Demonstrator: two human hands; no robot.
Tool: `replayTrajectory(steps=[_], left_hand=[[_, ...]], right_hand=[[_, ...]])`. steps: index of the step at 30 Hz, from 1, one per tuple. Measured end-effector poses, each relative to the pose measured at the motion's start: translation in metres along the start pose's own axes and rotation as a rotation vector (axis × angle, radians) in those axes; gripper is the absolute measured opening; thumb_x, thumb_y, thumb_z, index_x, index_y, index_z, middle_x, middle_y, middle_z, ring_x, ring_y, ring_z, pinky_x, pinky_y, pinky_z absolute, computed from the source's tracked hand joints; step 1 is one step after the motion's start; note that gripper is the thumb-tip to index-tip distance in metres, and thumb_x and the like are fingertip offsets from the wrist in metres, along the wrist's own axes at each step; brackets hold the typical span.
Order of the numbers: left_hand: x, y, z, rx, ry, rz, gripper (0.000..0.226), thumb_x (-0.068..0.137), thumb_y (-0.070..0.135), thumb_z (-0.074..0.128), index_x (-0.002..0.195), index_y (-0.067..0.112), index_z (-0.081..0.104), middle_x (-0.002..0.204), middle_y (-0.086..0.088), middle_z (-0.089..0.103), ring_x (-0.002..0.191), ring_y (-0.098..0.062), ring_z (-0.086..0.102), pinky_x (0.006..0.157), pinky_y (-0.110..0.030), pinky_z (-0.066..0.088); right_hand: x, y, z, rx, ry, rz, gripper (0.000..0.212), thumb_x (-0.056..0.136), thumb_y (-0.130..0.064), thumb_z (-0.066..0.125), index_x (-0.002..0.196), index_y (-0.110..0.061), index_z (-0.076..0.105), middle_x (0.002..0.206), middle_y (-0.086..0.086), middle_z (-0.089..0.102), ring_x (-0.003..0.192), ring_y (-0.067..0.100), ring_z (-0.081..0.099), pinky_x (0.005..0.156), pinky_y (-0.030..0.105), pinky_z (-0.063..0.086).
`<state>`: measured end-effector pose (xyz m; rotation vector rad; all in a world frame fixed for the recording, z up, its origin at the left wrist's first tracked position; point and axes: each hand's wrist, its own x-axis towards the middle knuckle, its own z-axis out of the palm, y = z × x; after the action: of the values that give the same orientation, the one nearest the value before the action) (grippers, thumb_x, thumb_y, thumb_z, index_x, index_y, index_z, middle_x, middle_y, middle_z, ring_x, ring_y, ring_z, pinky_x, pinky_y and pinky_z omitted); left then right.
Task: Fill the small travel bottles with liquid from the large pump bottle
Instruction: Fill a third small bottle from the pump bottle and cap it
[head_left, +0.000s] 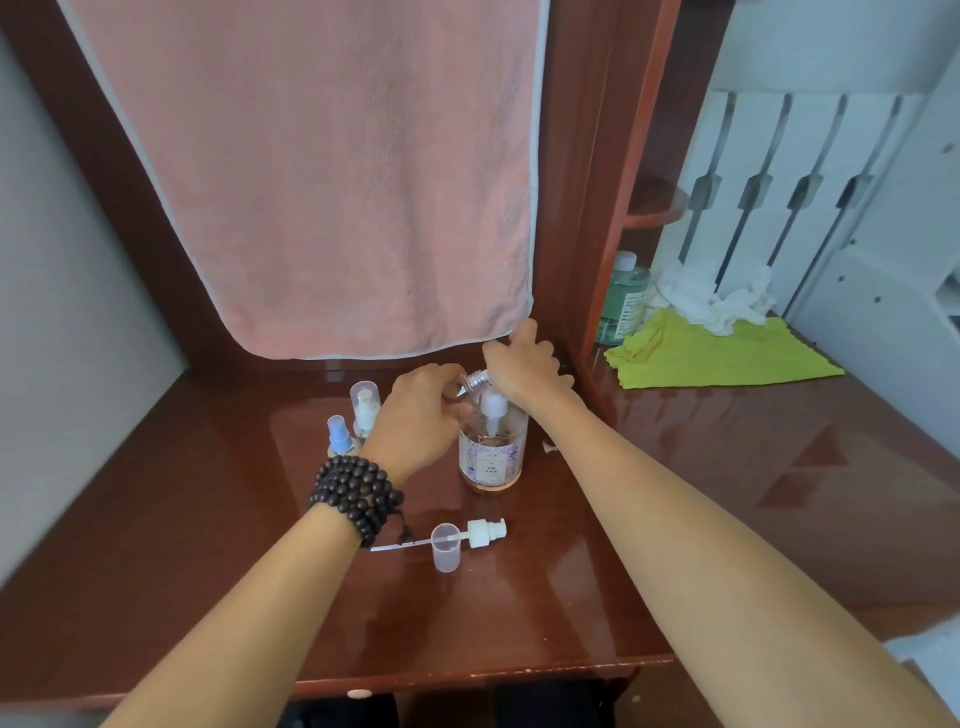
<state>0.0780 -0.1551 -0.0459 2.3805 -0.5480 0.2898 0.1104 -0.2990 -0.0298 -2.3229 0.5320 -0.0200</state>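
A blue-capped spray bottle (340, 435) stands at the left of the group on the red-brown bench (208, 545), and just behind it to the right stands a second small bottle with a clear cap (364, 402). Both are upright and partly hidden by the left hand (418, 415), whose wrist wears a wound string of dark beads (356, 496). The left hand's fingers are curled round a small clear travel bottle (475, 382), held tilted with its threaded open neck pointing right, close to the spout of the large pump bottle (491, 452). That large bottle stands upright near the middle of the bench, its white pump head (492, 405) just below the travel bottle's neck, a flowered label on its front and pinkish liquid inside. Nearer the viewer, a removed white spray top (485, 532) with its thin dip tube lies flat on the bench, touching or just beside a clear loose cap (445, 548). The right hand (524, 366) lies over the pump from the far right side, fingers bent downward; whether they press the pump head or grip it cannot be told. A pink towel (332, 182) hangs behind. At the far right, past a wooden upright, a green bottle (623, 299), crumpled white tissue (711, 301) and a yellow-green cloth (717, 356) lie together.
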Motion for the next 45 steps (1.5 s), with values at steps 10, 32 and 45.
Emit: replayTrajectory(steps=[10, 32, 45], left_hand=[[-0.005, -0.007, 0.012, -0.006, -0.005, -0.028, 0.016, 0.085, 0.01, 0.066, 0.1, 0.015, 0.065, 0.089, 0.0, 0.064, 0.086, -0.021, 0.059, 0.078, -0.04, 0.05], [0.0, -0.005, 0.01, -0.018, 0.026, -0.021, 0.01, 0.085, 0.011, 0.065, 0.093, 0.015, 0.062, 0.088, -0.001, 0.063, 0.082, -0.019, 0.056, 0.071, -0.034, 0.044], [0.004, -0.005, 0.006, -0.02, 0.014, -0.022, 0.011, 0.085, 0.012, 0.065, 0.095, 0.016, 0.062, 0.09, 0.0, 0.065, 0.085, -0.021, 0.059, 0.076, -0.038, 0.048]], right_hand=[[-0.001, 0.003, 0.011, -0.002, 0.003, 0.063, 0.042, 0.093, -0.028, 0.036, 0.134, -0.021, 0.036, 0.141, 0.013, 0.042, 0.128, 0.035, 0.041, 0.107, 0.053, 0.026], [0.002, -0.001, 0.006, -0.014, -0.025, 0.088, 0.047, 0.097, -0.029, 0.028, 0.143, -0.021, 0.033, 0.147, 0.014, 0.041, 0.133, 0.036, 0.038, 0.107, 0.054, 0.023], [0.008, -0.004, 0.002, -0.063, -0.058, 0.087, 0.053, 0.104, -0.04, 0.018, 0.153, -0.022, 0.026, 0.154, 0.014, 0.037, 0.141, 0.036, 0.034, 0.111, 0.055, 0.02]])
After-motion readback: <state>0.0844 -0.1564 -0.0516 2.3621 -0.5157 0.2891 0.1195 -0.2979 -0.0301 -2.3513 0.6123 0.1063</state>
